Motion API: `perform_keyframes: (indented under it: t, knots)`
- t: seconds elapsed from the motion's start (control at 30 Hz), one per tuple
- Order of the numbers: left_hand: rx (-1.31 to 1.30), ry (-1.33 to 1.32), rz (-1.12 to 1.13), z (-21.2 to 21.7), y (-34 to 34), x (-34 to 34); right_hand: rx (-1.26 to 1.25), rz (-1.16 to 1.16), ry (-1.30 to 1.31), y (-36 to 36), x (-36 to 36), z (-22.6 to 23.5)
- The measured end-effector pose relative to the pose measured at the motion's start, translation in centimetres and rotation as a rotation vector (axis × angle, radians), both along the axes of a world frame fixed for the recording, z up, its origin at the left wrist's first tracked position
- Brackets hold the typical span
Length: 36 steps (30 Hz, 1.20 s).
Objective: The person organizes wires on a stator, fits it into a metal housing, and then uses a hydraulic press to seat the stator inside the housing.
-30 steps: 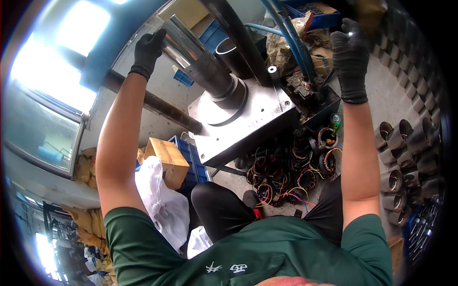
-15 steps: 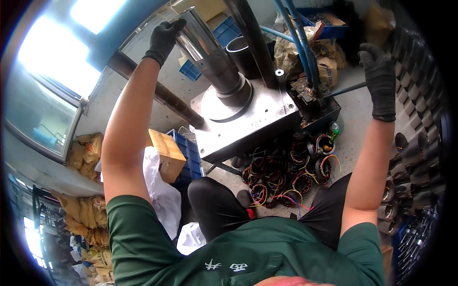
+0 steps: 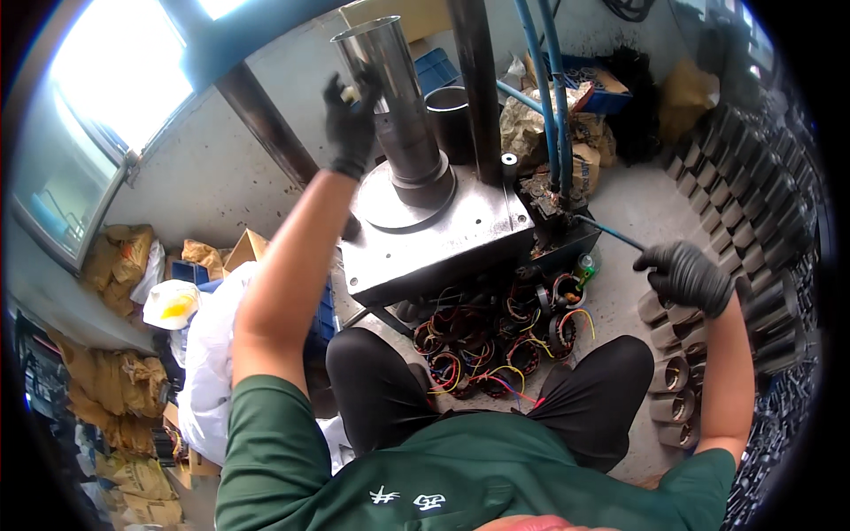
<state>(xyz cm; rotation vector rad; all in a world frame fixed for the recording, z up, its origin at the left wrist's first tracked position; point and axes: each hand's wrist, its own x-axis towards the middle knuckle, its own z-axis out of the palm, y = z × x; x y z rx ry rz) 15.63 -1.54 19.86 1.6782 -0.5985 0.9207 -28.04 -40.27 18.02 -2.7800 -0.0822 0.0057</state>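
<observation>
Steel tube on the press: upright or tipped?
Upright: the steel tube stands on the press plate, open end up, left hand at its side.

My one view is head-mounted, a fisheye looking steeply down past the chest, close over the steel press block (image 3: 434, 243) and floor (image 3: 620, 212).

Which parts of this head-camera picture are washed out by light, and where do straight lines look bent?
Head view: the bright window at upper left is blown out to white; the shiny steel cylinder beside the black-gloved left hand carries glare; the blue hoses and picture rim curve from fisheye distortion.
</observation>
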Motion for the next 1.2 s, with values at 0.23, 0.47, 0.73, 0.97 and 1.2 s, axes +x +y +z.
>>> perform_keyframes:
  t: [0.23,0.47,0.73,0.97,1.2]
  knots:
    - [-0.01,0.47,-0.083,-18.4,0.5,-10.3,-0.234,0.012,0.067,1.2,-3.6,-4.8]
    - [0.352,0.484,-0.012,-19.7,2.1,-9.6,-0.143,-0.21,-0.081,4.4,-5.1,-5.7]
    - [0.274,0.499,-0.068,-19.9,2.5,-7.3,-0.079,-0.31,-0.078,4.2,-4.7,-6.8]
    - [0.229,0.48,-0.139,-19.0,1.8,-7.8,-0.042,-0.343,-0.105,3.8,-4.8,-7.6]
    - [0.283,0.459,-0.149,-19.6,1.7,-7.3,0.017,-0.329,-0.087,2.8,-5.0,-8.1]
